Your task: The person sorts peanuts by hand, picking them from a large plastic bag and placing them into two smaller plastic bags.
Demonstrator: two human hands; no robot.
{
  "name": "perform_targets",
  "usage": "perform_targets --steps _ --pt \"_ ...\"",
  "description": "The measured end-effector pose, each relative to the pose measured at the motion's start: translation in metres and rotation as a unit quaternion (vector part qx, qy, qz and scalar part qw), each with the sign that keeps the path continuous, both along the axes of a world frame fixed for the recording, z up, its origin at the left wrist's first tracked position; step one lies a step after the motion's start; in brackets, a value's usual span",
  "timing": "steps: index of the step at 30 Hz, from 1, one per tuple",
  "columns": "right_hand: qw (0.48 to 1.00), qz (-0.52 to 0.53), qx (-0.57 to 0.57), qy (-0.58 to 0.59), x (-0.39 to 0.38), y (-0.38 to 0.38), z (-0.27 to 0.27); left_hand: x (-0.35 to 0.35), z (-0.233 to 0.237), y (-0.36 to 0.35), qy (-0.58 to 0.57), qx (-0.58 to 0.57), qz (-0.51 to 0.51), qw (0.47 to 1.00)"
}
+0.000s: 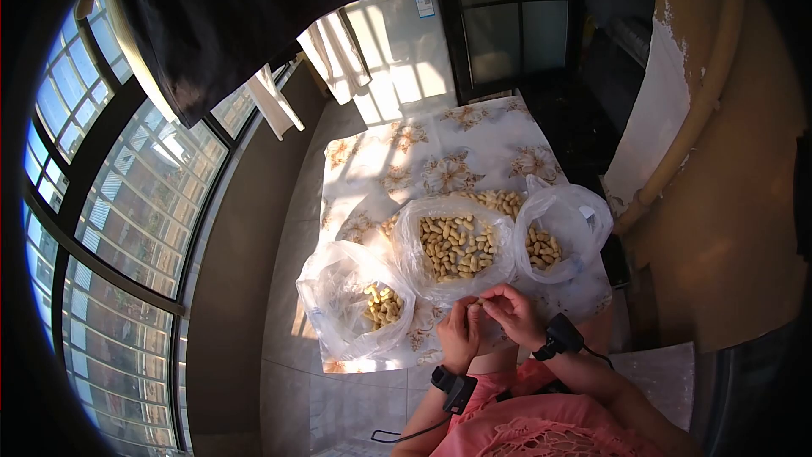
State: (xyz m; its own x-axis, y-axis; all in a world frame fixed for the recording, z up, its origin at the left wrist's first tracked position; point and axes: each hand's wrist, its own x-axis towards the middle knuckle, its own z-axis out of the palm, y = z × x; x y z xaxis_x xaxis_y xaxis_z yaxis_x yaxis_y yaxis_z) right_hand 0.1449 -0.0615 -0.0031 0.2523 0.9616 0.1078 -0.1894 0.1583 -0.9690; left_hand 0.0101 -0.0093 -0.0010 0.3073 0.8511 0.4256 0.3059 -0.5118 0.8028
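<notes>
left hand (461,334) and right hand (513,313) are both pinched on one peanut (479,303) at lower centre, just under the middle bag (457,203), so I reckon a slip there drops it past the table edge (372,364) into the lap

left bag (330,288), mid bag (410,228), rt bag (585,211) crowd near edge, far tablecloth (406,144) free

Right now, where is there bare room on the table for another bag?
The far half of the floral cloth, toward the white appliance, is bare. The near half is crowded: left bag, middle bag, right bag side by side, left hand and right hand at the edge.
</notes>
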Motion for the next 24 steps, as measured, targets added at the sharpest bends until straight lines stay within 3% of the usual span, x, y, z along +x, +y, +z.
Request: perform_targets --steps 24 --pt "0.998 0.0 0.012 0.054 0.001 0.001 -0.009 0.0 -0.006 0.002 0.017 0.014 -0.009 1.0"
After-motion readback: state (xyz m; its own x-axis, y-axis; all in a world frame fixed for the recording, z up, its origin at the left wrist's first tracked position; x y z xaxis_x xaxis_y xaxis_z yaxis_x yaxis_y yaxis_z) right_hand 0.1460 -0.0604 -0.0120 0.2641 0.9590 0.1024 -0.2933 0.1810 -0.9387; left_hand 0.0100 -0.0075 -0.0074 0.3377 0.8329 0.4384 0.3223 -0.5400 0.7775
